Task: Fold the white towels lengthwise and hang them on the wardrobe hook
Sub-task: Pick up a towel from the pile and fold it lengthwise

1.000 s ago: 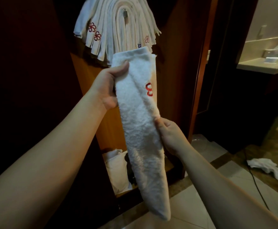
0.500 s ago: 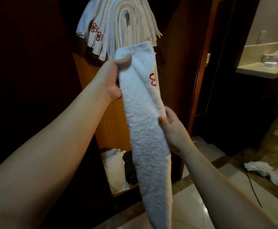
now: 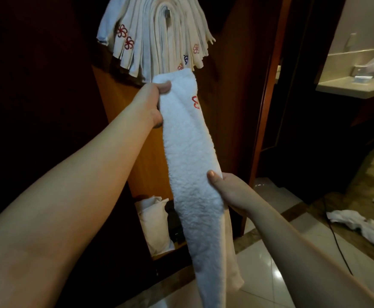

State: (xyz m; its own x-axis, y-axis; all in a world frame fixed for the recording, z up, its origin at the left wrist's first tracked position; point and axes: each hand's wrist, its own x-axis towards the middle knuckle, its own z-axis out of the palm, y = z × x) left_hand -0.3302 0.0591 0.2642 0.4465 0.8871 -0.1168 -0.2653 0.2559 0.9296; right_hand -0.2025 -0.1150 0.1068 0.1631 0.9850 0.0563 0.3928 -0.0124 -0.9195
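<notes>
A white towel (image 3: 188,152) with a red embroidered mark, folded into a long narrow strip, hangs down in front of me. My left hand (image 3: 152,103) pinches its top end, thumb over the front. My right hand (image 3: 228,192) grips the strip's right edge about midway down, thumb on the front. Directly above, several folded white towels (image 3: 159,38) with flower marks drape over the wardrobe hook (image 3: 167,12), which peeks out at the top of the bundle. The strip's lower end runs out of view at the bottom.
The wooden wardrobe panel (image 3: 119,121) stands behind the towel, with a white bag (image 3: 153,225) on its lower shelf. A crumpled white cloth (image 3: 357,225) and a black cable (image 3: 337,241) lie on the tiled floor at right. A counter (image 3: 354,87) sits at far right.
The towel strip has been stretched straighter and held more upright. My right hand slid down along its right edge, and my left hand kept its pinch on the top end.
</notes>
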